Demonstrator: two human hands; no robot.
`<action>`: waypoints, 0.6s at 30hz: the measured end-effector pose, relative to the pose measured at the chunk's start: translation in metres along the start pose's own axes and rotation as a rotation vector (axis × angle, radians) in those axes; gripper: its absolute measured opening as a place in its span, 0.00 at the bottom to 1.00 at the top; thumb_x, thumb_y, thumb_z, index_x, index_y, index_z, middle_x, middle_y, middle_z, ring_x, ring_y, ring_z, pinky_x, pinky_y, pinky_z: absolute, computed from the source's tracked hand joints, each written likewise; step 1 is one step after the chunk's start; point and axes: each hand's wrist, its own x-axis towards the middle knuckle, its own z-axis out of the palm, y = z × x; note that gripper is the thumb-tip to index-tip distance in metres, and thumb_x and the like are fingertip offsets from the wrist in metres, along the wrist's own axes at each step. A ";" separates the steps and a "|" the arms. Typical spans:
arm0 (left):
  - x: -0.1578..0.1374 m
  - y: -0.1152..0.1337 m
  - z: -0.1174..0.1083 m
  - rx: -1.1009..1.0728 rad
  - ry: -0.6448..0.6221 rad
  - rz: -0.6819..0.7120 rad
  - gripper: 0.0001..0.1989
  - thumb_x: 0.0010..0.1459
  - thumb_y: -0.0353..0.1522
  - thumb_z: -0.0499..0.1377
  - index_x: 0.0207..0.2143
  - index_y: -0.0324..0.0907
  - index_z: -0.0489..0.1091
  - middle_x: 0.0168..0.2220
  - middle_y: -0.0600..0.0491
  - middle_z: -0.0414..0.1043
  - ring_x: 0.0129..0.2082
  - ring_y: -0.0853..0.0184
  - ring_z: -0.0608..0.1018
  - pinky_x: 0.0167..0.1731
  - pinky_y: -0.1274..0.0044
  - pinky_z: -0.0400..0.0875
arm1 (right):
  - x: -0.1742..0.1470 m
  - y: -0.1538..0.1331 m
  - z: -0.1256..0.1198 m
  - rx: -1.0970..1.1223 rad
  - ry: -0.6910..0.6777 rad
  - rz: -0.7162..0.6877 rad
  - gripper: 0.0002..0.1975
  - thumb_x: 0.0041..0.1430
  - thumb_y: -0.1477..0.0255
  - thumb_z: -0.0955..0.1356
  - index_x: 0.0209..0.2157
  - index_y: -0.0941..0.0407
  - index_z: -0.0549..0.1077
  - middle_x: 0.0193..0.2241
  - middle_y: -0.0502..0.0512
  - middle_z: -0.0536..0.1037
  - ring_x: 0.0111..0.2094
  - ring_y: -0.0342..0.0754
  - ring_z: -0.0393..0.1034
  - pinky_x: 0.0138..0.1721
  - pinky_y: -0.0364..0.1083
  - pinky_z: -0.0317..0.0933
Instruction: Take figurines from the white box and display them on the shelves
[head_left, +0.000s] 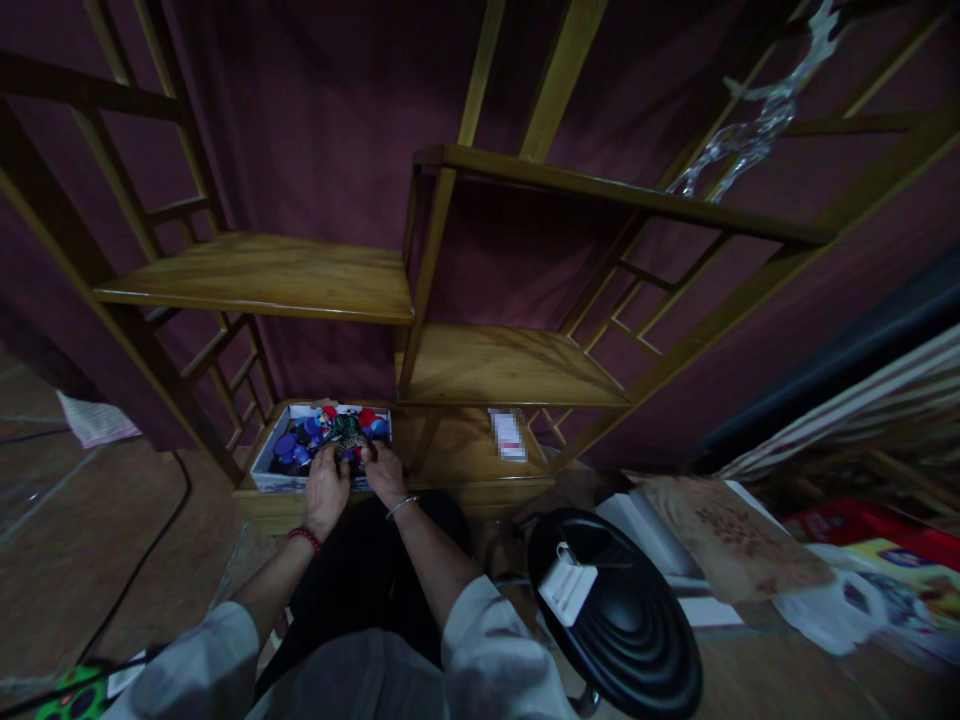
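A shallow white-sided box sits at the left end of the lowest wooden shelf, filled with small blue, red and dark green pieces. Both of my hands reach over its front edge into the contents. My left hand, with a red bead bracelet at the wrist, has its fingers curled down among the pieces. Close beside it, my right hand wears a silver bangle, its fingers bent inward near a dark green, patterned bundle. What either set of fingertips grips is too small and dark to make out. Round blue pieces lie left of my hands.
Around the box stands a wooden shelf unit with stepped boards. A white card-like item lies on the bottom shelf. A clear deer figurine tops the upper board. At right are a black stool bearing a small white box and a plastic bag.
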 end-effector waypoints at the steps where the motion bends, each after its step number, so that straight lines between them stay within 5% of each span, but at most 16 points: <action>1: 0.000 0.000 0.000 -0.006 -0.001 -0.007 0.14 0.53 0.31 0.49 0.43 0.40 0.62 0.41 0.45 0.67 0.46 0.57 0.69 0.47 0.64 0.63 | -0.001 0.000 -0.001 0.020 0.004 -0.006 0.16 0.61 0.66 0.57 0.46 0.55 0.66 0.41 0.54 0.75 0.42 0.44 0.69 0.42 0.41 0.58; 18: 0.006 0.020 -0.017 -0.162 0.145 -0.087 0.14 0.53 0.33 0.50 0.41 0.39 0.66 0.39 0.45 0.69 0.43 0.58 0.71 0.45 0.66 0.64 | -0.022 -0.005 -0.014 0.047 0.054 -0.095 0.16 0.62 0.65 0.56 0.47 0.53 0.65 0.36 0.52 0.76 0.36 0.44 0.71 0.37 0.41 0.60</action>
